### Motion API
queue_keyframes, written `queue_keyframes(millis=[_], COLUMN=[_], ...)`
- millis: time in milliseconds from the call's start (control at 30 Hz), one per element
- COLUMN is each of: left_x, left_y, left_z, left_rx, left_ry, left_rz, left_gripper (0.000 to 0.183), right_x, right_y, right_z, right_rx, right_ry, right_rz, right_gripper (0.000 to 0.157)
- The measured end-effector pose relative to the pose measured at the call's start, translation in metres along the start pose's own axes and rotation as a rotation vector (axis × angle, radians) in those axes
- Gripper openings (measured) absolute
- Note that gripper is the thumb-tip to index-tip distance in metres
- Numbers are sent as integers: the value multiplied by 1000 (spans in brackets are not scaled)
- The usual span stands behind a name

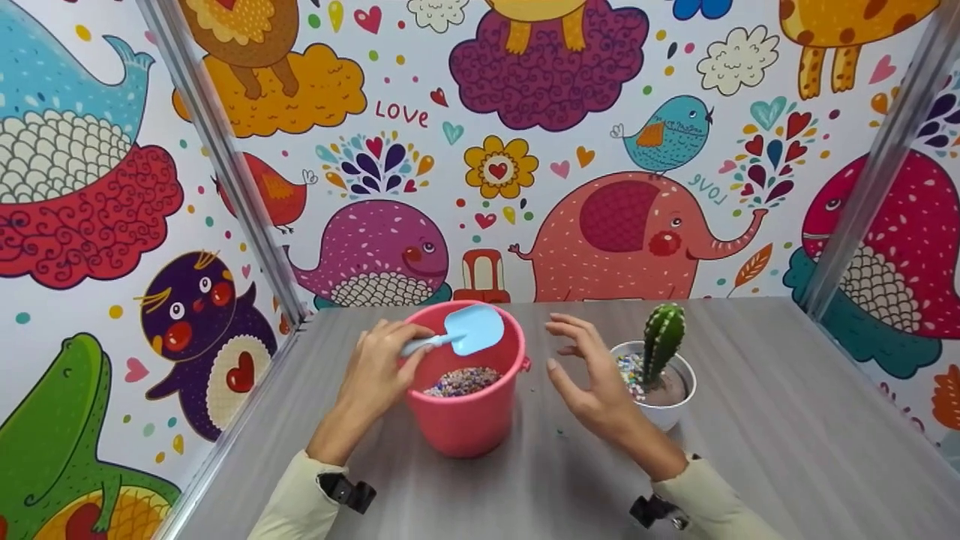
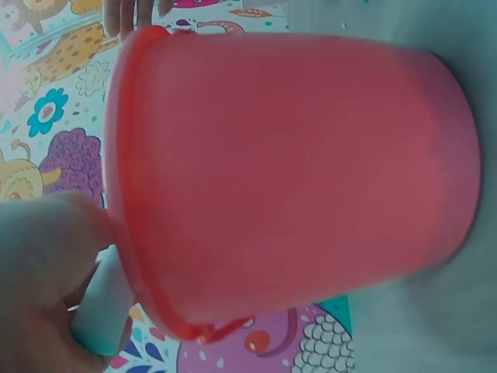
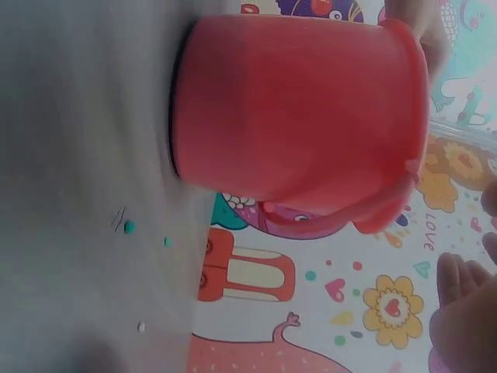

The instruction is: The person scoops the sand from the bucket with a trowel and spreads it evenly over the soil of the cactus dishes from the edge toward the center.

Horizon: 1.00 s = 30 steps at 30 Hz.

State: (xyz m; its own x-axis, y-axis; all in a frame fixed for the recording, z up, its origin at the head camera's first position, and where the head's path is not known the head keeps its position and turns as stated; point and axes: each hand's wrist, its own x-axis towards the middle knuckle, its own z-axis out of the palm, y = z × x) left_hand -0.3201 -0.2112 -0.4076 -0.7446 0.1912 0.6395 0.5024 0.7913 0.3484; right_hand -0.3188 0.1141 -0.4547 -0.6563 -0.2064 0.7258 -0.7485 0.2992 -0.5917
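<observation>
My left hand [image 1: 384, 365] pinches the handle of a light blue toy shovel [image 1: 477, 330], whose blade is over the mouth of a pink bucket [image 1: 465, 427]. Small multicoloured pebbles [image 1: 463, 381] cover the bucket's bottom. In the left wrist view the shovel's handle [image 2: 105, 307] shows beside the bucket rim [image 2: 118, 155]. Between the bucket and a white pot [image 1: 667, 416], my right hand [image 1: 596, 379] hovers with fingers apart and holds nothing. A green cactus [image 1: 664, 341] stands upright in the pot, with coloured pebbles [image 1: 632, 375] on the left part of its soil.
A few tiny loose pebbles [image 3: 130, 227] lie on the grey table [image 1: 570, 495] right of the bucket. Walls with cartoon animals [image 1: 615, 240] close in the back and sides, joined by metal corner posts [image 1: 225, 157]. The bucket's handle [image 3: 342, 217] hangs down its side.
</observation>
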Motion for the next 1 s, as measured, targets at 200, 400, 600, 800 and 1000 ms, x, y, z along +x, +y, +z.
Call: queue_keyframes(millis=[200,400,600,800,1000], left_x=[0,2,5,10,15], left_y=[-8,-9,-5,7,22], left_z=[-1,0,2,5,10], left_rx=[28,33,119,283,541], left_ry=[-21,-49,-71,-134,-133], left_rz=[-52,-68,-33,-44,-31], left_gripper=[18,18,15,12,12], right_x=[6,7,8,4,6], right_y=[4,5,3,-1,-2], right_z=[28,47,60,65,66], right_rx=[19,69,98,86,116], right_ry=[-102,-126,-102,-115,-122], right_rz=[117,228,327,396,392], right_gripper=[58,66,79,79,75])
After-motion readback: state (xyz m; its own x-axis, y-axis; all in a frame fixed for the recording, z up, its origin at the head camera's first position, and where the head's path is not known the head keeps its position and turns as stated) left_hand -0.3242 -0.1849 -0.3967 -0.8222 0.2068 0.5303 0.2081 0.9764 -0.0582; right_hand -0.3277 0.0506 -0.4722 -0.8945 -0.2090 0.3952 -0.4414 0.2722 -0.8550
